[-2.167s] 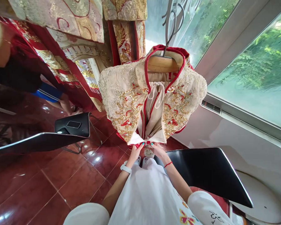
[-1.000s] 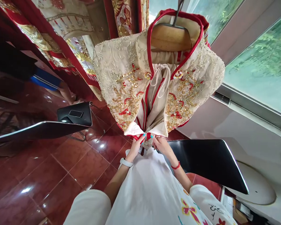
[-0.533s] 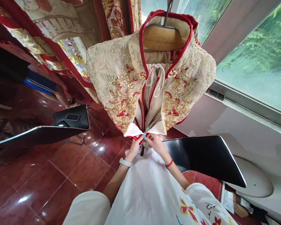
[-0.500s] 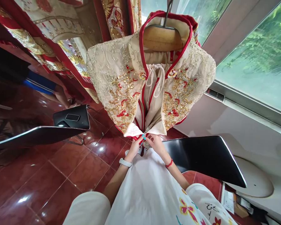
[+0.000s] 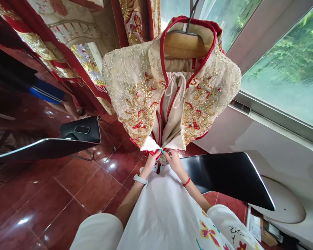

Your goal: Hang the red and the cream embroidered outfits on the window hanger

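Note:
A cream embroidered jacket (image 5: pixel 135 93) with red piping and gold sequins hangs open-fronted on a wooden hanger (image 5: pixel 184 45) in front of me. My left hand (image 5: pixel 152 161) pinches the bottom hem of the left front panel. My right hand (image 5: pixel 173 159) pinches the hem of the right front panel, close against the left hand. Both hands meet at the lower centre opening, fingers closed on the fabric. A white band is on my left wrist and a red cord on my right.
More red and gold garments (image 5: pixel 67 31) hang at the upper left. A dark chair (image 5: pixel 80 130) stands left on the red tiled floor (image 5: pixel 54 201). A black glossy panel (image 5: pixel 232 177) lies right, below a window (image 5: pixel 289 66). Another person's leg (image 5: pixel 65 107) shows at left.
My hands have drawn together at the jacket's bottom hem, bringing the two front edges closer. The view has shifted slightly; the jacket hangs in the same place.

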Available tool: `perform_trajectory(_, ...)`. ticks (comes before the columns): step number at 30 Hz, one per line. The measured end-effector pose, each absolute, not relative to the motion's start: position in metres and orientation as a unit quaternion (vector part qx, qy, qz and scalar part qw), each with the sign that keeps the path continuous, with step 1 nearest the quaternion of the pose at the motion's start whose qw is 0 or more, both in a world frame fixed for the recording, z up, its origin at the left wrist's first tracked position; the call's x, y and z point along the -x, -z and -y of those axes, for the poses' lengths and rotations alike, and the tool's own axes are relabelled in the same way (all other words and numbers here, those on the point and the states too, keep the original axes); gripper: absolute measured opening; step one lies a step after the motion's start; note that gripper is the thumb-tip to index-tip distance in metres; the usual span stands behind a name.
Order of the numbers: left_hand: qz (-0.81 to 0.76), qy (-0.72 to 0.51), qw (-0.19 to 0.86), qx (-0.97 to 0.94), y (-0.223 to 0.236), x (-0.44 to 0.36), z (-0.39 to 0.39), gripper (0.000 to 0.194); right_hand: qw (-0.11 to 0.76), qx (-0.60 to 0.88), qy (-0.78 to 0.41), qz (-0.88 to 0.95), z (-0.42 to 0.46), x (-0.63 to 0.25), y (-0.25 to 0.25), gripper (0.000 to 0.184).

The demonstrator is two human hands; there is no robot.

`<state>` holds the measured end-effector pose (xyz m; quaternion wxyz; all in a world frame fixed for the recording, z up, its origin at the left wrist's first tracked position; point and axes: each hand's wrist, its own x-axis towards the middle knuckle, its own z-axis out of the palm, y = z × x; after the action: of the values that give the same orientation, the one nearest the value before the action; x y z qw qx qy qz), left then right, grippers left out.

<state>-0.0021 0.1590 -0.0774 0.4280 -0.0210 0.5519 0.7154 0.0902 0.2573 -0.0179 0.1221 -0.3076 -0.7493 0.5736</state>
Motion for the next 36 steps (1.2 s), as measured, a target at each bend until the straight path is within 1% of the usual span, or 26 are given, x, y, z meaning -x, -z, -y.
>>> perform_trajectory(2,-0.565,-0.712,0.418,0.018,0.08,0.002,-0.158,0.032,0.143,0.328,-0.546,0.757,-0.256,-0.089,0.019,0.01)
perform_trajectory(4,-0.571,-0.71,0.411,0.013,0.082,0.002,-0.158,0.032,0.143,0.335,-0.548,0.753,-0.254,-0.088,0.02,0.011)
perform_trajectory(8,-0.575,-0.708,0.41,0.006,0.08,0.003,-0.156,0.038,0.118,0.339,-0.622,0.696,-0.25,-0.087,0.023,0.013)
perform_trajectory(11,-0.573,-0.703,0.422,-0.005,0.077,0.003,-0.154,0.042,0.083,0.324,-0.664,0.668,-0.252,-0.088,0.023,0.018)
perform_trajectory(14,-0.578,-0.701,0.418,-0.02,0.075,0.003,-0.153,0.04,0.022,0.284,-0.688,0.668,-0.258,-0.089,0.017,0.029)
perform_trajectory(16,-0.591,-0.699,0.401,-0.036,0.077,0.003,-0.153,0.038,-0.002,0.279,-0.73,0.624,-0.26,-0.088,0.012,0.028)
perform_trajectory(19,-0.609,-0.691,0.383,-0.072,0.084,0.003,-0.154,0.035,-0.019,0.331,-0.791,0.514,-0.26,-0.078,0.007,0.024)
perform_trajectory(21,-0.615,-0.687,0.377,-0.09,0.091,0.004,-0.157,0.035,-0.024,0.382,-0.79,0.479,-0.258,-0.068,0.007,0.025)
perform_trajectory(24,-0.621,-0.688,0.361,-0.102,0.1,0.008,-0.163,0.038,-0.021,0.425,-0.772,0.473,-0.256,-0.051,0.009,0.028)
perform_trajectory(29,-0.633,-0.686,0.345,-0.102,0.113,0.012,-0.168,0.038,-0.007,0.439,-0.755,0.486,-0.26,-0.034,0.001,0.03)
perform_trajectory(32,-0.663,-0.657,0.35,-0.08,0.121,0.011,-0.165,0.038,0.024,0.429,-0.751,0.501,-0.277,-0.028,-0.024,0.028)
perform_trajectory(36,-0.696,-0.616,0.359,-0.087,0.122,0.011,-0.164,0.037,0.077,0.328,-0.758,0.558,-0.304,-0.027,-0.065,0.021)
